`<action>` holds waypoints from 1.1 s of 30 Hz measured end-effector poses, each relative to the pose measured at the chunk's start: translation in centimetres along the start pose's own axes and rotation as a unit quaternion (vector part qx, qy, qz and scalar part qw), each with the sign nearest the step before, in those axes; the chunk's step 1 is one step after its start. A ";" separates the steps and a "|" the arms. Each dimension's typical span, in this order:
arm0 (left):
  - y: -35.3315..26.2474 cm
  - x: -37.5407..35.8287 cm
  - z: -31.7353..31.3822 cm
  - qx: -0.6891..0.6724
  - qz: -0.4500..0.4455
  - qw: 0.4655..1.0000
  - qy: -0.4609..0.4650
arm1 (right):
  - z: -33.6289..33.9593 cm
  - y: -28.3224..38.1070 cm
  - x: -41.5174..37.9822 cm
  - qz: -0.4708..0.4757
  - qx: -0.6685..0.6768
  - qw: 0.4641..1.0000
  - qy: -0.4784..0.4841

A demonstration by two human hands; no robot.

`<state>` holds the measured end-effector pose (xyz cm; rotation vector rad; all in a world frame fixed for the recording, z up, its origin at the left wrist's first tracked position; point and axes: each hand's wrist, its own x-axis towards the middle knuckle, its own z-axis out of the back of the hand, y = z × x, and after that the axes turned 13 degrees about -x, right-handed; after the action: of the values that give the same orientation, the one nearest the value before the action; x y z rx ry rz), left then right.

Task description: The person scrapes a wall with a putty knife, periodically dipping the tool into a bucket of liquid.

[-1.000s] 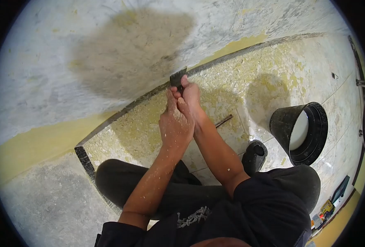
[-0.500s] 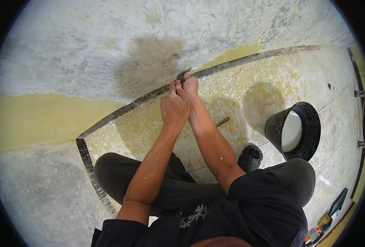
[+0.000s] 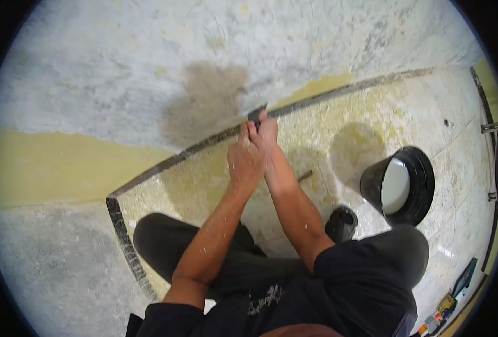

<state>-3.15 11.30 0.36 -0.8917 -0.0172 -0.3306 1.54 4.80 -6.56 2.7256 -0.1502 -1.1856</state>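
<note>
My left hand and my right hand are together at the foot of the wall, closed round a dark flat scraper. The scraper's blade meets the lower edge of the wall just above the dark skirting strip. My fingers hide most of its handle. Beside the hands, a strip of yellow paint shows under the grey-white wall surface. Pale flecks cling to my left hand and forearm.
Yellow flakes cover the tiled floor. A black bucket with whitish liquid stands right, near a small dark container. A thin brown stick lies by my right forearm. Colourful items sit at lower right.
Both hands and the scraper have shifted slightly right and lower in the view. More of the dark blade shows above my fingers. The whole view has also shifted a little.
</note>
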 end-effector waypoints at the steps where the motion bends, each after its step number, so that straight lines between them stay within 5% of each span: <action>1: 0.3 0.3 -0.1 -0.018 0.007 1.000 -0.001 | -0.3 0.1 -0.2 0.024 0.001 1.000 0.000; 6: 1.0 -1.2 0.6 -0.063 0.039 0.997 0.003 | 0.1 -0.6 -0.7 0.012 -0.010 0.998 -0.062; 10: 2.2 -1.9 0.3 -0.093 0.023 0.995 -0.002 | 0.5 -0.8 -1.0 -0.057 -0.019 0.998 0.010; 18: 3.6 -2.7 2.6 -0.097 0.093 0.991 -0.006 | 0.1 -4.8 -1.5 0.017 -0.211 0.977 -0.024; 20: 6.5 -3.0 2.5 -0.133 0.090 0.985 -0.063 | -0.3 -6.3 -1.1 0.012 -0.182 0.983 -0.021; 25: 5.4 -2.2 4.0 -0.083 0.077 0.993 -0.020 | -0.3 -6.9 -0.3 0.052 -0.237 0.970 -0.030; 28: 6.9 -2.1 3.7 -0.082 0.078 0.993 -0.020 | 0.4 -7.8 1.3 -0.027 -0.145 0.989 -0.003; 33: 5.5 -1.5 3.0 -0.004 0.074 0.997 0.023 | -0.9 -5.9 0.1 -0.006 -0.112 0.993 -0.033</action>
<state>-2.66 17.23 -2.14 -0.8873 0.0920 -0.2125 2.40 10.71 -7.20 2.4988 -0.0075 -1.2174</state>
